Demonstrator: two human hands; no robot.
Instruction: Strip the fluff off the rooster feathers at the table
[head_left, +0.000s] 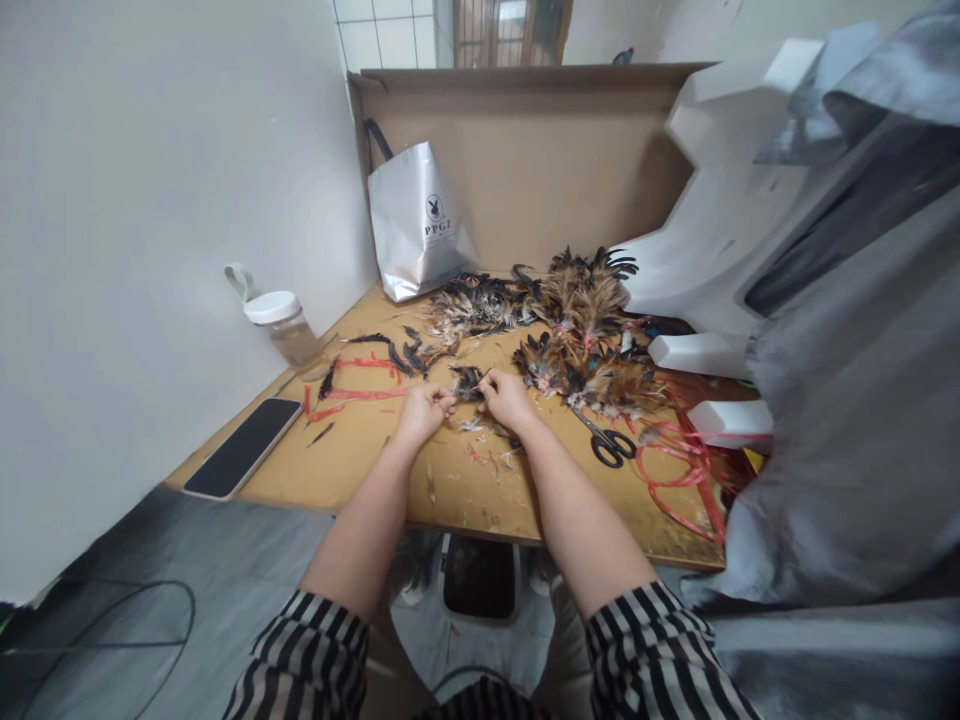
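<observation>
A small bunch of dark feathers lies between my two hands, just above the wooden tabletop. My left hand is closed in a pinch at its left side, with a red plastic string trailing out to the left from it. On the other side my right hand pinches too, and a thin reddish strand shows at its fingertips. Right of my hands, black-handled scissors lie below a row of brown feather bunches. Loose feather bits are scattered under my hands.
More feathers are heaped at the back, before a cardboard panel and a silver bag. At left are a phone and a lidded jar. Red string tangles at right, near white foam and grey cloth.
</observation>
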